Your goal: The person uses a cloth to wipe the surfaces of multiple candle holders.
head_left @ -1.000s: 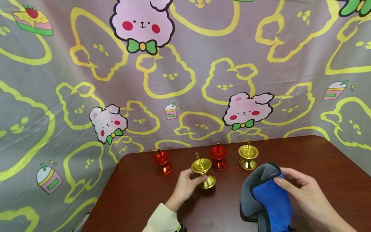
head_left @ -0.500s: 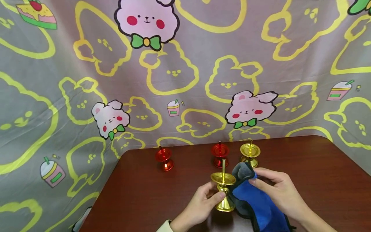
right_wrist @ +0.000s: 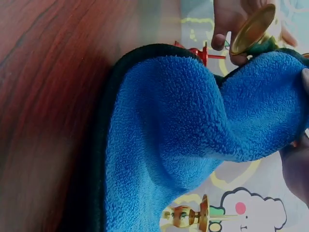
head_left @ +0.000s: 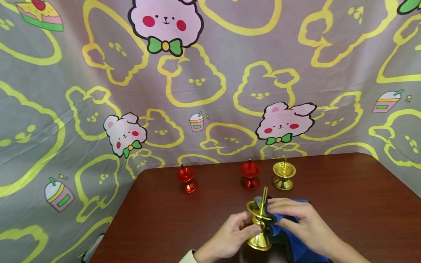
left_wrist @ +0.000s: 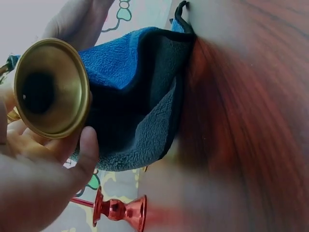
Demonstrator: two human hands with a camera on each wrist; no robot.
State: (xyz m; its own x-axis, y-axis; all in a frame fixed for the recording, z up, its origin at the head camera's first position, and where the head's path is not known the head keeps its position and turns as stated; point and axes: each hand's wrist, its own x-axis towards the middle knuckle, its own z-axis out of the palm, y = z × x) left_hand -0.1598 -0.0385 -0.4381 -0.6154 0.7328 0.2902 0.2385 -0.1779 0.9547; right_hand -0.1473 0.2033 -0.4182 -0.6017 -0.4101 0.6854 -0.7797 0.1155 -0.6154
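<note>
My left hand (head_left: 231, 235) grips a gold candle holder (head_left: 260, 243) round its stem, tilted and raised off the table; its hollow base (left_wrist: 72, 87) faces the camera in the left wrist view. A blue and grey cloth (head_left: 300, 252) with black edging is pinched in my right hand (head_left: 302, 221). That hand presses the cloth against the holder's upper dish, beside the spike. In the right wrist view the blue side of the cloth (right_wrist: 164, 111) hangs in folds and covers much of the picture.
Two red candle holders, one at the left (head_left: 187, 179) and one in the middle (head_left: 250, 176), stand along the back of the brown table (head_left: 158, 212). Another gold holder (head_left: 284, 176) stands to their right. Behind hangs a patterned curtain (head_left: 210, 65).
My left hand has brought the gold holder right and nearer, then tilted it. My right hand has moved left with the cloth, which now touches the holder's dish.
</note>
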